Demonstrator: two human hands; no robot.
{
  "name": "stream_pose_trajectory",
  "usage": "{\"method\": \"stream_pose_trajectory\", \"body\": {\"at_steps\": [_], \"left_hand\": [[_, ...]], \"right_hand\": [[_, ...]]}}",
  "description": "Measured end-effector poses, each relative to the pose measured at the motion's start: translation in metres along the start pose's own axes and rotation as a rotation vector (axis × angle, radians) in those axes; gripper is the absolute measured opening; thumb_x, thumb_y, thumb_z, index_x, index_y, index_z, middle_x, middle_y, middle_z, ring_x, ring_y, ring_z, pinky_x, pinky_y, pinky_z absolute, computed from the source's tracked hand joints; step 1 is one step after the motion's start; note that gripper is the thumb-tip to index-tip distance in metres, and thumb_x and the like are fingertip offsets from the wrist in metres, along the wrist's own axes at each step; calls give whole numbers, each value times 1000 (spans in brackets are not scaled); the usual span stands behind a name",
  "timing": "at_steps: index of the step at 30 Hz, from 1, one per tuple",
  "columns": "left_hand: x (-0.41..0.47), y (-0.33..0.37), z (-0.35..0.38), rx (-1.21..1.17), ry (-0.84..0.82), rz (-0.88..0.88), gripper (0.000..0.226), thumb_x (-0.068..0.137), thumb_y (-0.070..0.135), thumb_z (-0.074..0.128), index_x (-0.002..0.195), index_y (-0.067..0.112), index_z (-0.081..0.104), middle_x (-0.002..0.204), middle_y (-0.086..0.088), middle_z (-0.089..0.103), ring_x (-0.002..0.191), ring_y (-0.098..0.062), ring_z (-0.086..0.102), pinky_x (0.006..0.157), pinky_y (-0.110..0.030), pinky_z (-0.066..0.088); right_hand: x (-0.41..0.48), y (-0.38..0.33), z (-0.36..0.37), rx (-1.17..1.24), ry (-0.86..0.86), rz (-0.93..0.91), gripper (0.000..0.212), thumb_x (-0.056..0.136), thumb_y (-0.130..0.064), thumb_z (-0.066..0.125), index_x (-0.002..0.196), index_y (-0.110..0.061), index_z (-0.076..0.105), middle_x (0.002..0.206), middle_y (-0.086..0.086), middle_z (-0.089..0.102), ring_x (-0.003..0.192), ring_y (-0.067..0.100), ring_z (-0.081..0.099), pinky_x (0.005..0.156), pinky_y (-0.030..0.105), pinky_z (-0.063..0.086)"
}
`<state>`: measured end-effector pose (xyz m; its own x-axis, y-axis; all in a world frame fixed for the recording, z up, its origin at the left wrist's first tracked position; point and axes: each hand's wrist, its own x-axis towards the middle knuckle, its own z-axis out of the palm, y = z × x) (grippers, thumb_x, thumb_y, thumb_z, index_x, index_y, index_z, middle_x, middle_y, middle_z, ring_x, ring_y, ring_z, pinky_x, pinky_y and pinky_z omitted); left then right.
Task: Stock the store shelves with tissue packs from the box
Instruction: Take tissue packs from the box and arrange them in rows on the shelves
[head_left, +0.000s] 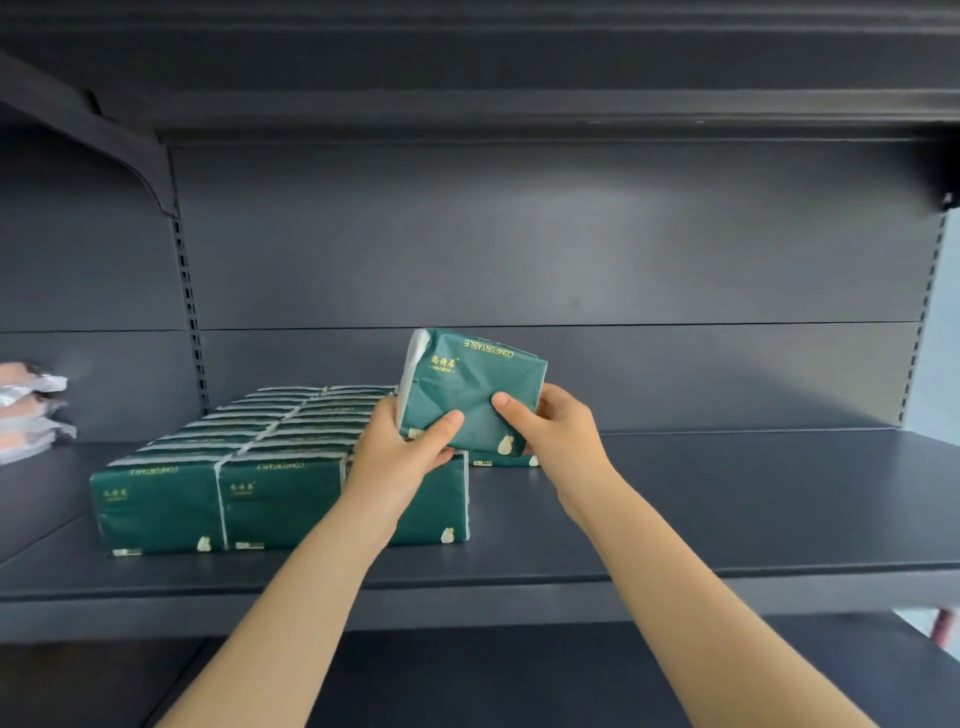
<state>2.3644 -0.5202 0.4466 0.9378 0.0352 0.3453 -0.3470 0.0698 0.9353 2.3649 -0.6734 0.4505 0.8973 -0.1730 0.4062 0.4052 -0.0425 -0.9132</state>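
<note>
Green plastic wraps the soft tissue pack (470, 387) that you hold up above the dark grey metal shelf (737, 509). It is tilted, and its gold lettering reads upside down. Your left hand (400, 452) grips the lower left corner, thumb on the front face and fingers tucked behind. Your right hand (558, 431) grips the lower right edge, its thumb also pressed onto the front.

The pack hangs in the air, off the shelf board, just right of the block of matching green tissue packs (234, 467). These stand on edge in rows running from the front lip toward the grey back panel (571, 249). Your left wrist crosses in front of the rightmost pack at the front of that block.

Under the held pack, the bottom edge of one more green pack (501, 460) shows on the shelf between your hands. At the far left lies a stack of clear-wrapped pinkish packages (31, 410). A lower shelf board (519, 675) sits beneath your forearms.
</note>
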Motion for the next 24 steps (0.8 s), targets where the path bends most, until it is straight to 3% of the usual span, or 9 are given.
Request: {"method": "stream_pose_trajectory", "body": {"at_steps": [2,4,8,11,14,17,21,24], "left_hand": [[-1,-2,-6,261,-1,81,26,82,35,71,102,24,59,102,10,67,96,-5,63,85,-27,52],[-4,-4,-14,528,-8,195,22,84,39,66,102,28,58,103,18,61,94,6,56,81,-15,44],[4,-14,-33,1136,-119,375,60,90,54,47,138,17,42,139,6,43,128,-10,41,104,-27,34],[14,-25,-44,1498,-231,451,69,92,60,35,145,16,30,149,3,31,139,-14,27,112,-28,23],[20,-32,-49,1604,-245,552,73,87,62,27,139,13,40,143,-2,41,136,-19,35,113,-31,25],[26,-36,-51,1633,-232,612,69,81,60,34,119,9,60,120,-5,62,115,-22,58,99,-35,44],[34,-42,-54,1658,-210,780,59,71,59,54,101,11,69,98,-1,71,89,-17,70,77,-31,56],[36,-45,-58,1638,-267,810,53,71,57,58,98,12,68,97,-1,70,86,-18,69,74,-31,56]], "right_hand": [[1,2,-6,-25,16,4,17,84,-24,71,98,-16,66,99,7,71,85,18,66,70,27,51],[4,5,-14,-29,35,-3,18,83,-22,71,99,-15,66,96,6,71,80,17,66,71,28,53],[20,17,-32,-138,156,-19,18,83,-26,72,97,-18,64,92,1,71,84,18,68,78,33,56],[37,36,-41,-293,220,-5,24,83,-29,71,101,-18,62,94,0,68,87,18,66,81,37,55],[53,57,-45,-429,209,59,28,84,-28,69,107,-14,61,97,-2,65,88,17,63,75,31,51],[67,76,-41,-496,207,111,27,85,-27,69,105,-11,60,96,0,64,86,19,60,72,29,46],[81,92,-32,-687,186,141,25,88,-27,64,78,-14,46,68,-4,52,63,15,51,55,28,37],[85,104,-26,-757,166,149,25,84,-31,67,95,-14,52,79,2,63,69,16,61,64,30,44]]}}
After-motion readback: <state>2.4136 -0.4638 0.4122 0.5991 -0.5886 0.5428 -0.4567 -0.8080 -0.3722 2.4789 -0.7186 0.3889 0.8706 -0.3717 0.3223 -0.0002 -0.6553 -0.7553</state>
